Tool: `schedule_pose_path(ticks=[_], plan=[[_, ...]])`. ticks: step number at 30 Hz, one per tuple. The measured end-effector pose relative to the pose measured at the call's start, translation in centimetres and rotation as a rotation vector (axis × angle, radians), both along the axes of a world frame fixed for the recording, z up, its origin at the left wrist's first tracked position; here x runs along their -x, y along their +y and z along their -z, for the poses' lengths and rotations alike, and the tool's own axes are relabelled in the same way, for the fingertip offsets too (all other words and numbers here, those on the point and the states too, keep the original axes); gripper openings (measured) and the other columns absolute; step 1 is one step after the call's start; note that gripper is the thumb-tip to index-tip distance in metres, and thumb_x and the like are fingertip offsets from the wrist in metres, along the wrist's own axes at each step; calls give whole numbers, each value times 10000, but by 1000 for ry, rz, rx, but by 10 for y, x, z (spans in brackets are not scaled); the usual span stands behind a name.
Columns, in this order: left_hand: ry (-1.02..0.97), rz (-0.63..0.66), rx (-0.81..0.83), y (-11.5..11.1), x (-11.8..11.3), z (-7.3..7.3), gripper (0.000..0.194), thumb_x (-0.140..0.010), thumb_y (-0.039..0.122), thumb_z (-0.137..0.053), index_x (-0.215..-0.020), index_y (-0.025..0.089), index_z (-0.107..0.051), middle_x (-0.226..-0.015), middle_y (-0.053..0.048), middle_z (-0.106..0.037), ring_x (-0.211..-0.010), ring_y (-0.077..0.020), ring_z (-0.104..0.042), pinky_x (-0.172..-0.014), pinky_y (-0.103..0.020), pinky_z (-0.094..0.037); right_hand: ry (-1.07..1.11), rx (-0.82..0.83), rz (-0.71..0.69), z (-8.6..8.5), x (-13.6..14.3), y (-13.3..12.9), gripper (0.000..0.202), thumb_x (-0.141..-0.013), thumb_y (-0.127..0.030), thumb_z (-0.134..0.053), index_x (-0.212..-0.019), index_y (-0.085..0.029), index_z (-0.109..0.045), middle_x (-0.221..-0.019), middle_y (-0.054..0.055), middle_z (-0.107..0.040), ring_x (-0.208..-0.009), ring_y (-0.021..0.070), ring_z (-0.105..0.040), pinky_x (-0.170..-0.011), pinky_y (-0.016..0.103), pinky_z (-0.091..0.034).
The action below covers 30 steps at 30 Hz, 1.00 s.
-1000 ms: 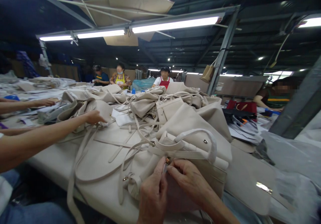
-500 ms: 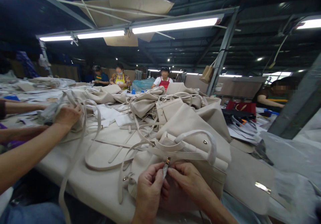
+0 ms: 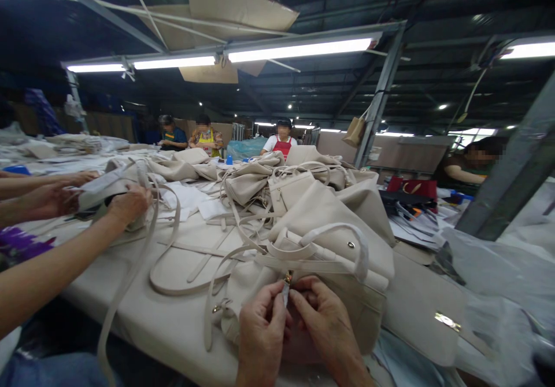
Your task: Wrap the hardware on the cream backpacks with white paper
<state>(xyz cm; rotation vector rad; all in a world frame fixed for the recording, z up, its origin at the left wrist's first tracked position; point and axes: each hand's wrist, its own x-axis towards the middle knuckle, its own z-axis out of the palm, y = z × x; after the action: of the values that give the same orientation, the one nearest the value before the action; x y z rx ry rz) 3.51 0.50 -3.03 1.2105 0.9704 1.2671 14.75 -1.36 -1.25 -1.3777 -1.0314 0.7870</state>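
Observation:
A beige handbag (image 3: 362, 303) lies in front of me on the table, its handle (image 3: 329, 228) partly in white wrapping. Gold-coloured hardware (image 3: 288, 277) sits at its front, with a small tab in pale, shiny wrapping (image 3: 285, 295) hanging below. My left hand (image 3: 261, 326) pinches this wrapped tab between thumb and fingers. From the other side, my right hand (image 3: 327, 323) is closed, thumb and fingertips against the same tab. Some of its fingertips are hidden. The bag's flap (image 3: 427, 312), with a gold lock plate (image 3: 447, 321), lies spread to the right.
Several more beige bags (image 3: 299, 193) are heaped behind. At left, other people's hands (image 3: 130, 205) handle another bag with a long strap (image 3: 130, 283). Clear plastic sheeting (image 3: 498, 271) and a metal post (image 3: 494, 179) stand at right. Co-workers sit across the table.
My hands stay at the tab; the right hand has turned more upright, fingers more curled. The neighbouring person's hands have shifted with their bag. The view has moved slightly.

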Motion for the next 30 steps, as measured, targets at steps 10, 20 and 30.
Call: schedule_pose_path(ticks=[10,20,30], plan=[[47,-187,-211,-3,-7,22,493,-847,460,-606,-1245,169,-585,-491,45,-561,-452,-133,-518,-467,-195,-417,720,74,-72,-25,25,-9,506,-418,-304,-838,-823,-181,-560,-461,-93,-539,-333,-8,-219,-365,142,-134],[-40,-98,-88,-1,-12,28,540,-821,574,-603,-1179,183,-499,-480,67,-547,-395,-116,-455,-398,-189,-342,659,99,-228,-20,17,-8,567,-496,-448,-912,-853,-146,-592,-397,-151,-368,-349,4,-220,-361,139,-167],[7,-159,-135,-9,-6,22,446,-830,524,-612,-1114,185,-550,-531,3,-643,-484,-176,-603,-446,-225,-426,607,24,-119,-10,27,1,583,-473,-476,-917,-738,-206,-473,-617,-27,-667,-409,75,-505,-397,182,-387]])
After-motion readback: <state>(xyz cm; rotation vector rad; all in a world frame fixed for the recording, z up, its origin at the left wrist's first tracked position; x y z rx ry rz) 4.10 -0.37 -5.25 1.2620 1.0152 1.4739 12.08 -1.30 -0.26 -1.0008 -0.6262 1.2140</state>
